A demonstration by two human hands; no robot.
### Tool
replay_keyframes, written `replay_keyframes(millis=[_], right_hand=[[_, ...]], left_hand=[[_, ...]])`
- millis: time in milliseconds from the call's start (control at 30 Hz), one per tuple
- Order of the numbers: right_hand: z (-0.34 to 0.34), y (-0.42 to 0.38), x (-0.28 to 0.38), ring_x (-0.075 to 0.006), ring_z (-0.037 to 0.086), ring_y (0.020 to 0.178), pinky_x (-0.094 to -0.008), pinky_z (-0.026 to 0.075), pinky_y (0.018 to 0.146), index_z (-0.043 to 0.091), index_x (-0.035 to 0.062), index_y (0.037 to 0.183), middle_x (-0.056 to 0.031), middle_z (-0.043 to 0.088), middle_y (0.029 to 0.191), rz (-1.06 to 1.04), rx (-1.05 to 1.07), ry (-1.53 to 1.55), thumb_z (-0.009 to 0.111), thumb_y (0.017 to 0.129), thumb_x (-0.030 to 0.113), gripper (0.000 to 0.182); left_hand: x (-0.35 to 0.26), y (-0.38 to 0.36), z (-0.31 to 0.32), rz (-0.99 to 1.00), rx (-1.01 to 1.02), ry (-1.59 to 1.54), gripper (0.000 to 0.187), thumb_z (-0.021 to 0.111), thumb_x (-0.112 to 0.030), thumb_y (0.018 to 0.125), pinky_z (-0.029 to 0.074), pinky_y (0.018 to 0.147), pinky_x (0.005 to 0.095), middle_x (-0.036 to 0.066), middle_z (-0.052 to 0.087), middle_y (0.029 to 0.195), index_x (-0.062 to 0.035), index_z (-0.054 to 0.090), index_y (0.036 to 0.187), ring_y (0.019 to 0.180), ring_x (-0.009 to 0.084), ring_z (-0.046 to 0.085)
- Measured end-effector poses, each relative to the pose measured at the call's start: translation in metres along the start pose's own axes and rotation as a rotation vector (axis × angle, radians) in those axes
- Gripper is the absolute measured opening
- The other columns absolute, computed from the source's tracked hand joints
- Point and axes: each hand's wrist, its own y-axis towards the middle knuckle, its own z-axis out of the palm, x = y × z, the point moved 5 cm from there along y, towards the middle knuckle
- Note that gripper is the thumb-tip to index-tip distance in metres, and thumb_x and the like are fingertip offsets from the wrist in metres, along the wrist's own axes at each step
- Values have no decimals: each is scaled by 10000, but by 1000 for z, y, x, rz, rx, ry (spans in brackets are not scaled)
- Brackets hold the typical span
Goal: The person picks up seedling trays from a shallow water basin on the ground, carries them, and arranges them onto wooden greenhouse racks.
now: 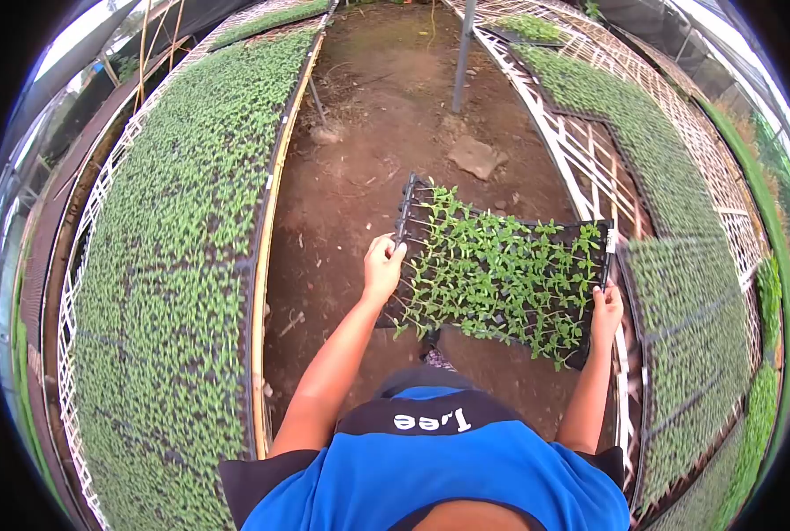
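Observation:
A black seedling tray (609, 243) full of leafy green seedlings (501, 270) is held in front of my body, above the dirt path. My left hand (383, 268) grips its left edge, with the fingers closed round the rim. At the right edge, my right hand (606, 310) holds the tray's side, thumb on top. The tray's left end sits slightly higher in view than its right end. Below the tray, part of a patterned garment or shoe shows at my feet.
A long bench of seedlings (173, 230) runs along the left, edged by a pale rail (271, 221). Seedling trays (687, 292) lie on a lattice bench (589, 155) at the right. A grey post (464, 57) and a flat stone (476, 157) stand ahead on the dirt path (350, 115).

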Motion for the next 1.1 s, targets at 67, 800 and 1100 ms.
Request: replay_keyframes(millis=[67,800,1100], right_hand=[[56,58,-24,-108,426,719,-256,360,738,357,34,628,-22,411,673,-43,41,-89,544,763,5,232],[689,620,2,-137,427,763,-242,342,720,321,40,620,-163,511,1092,-45,208,61,550,766,33,273],[898,845,8,-212,501,901,-283,375,721,345,18,632,-198,525,1030,-309,179,-85,541,760,18,233]], left_hand=[[23,64,10,-46,1,45,258,603,-77,739,382,738,267,123,544,987,-20,375,631,836,146,482],[195,799,33,163,-333,184,263,614,-39,696,392,732,332,162,511,849,-28,364,617,904,292,508],[295,1087,132,105,-336,116,273,619,-53,692,394,782,352,194,511,939,-9,358,626,921,324,502]])
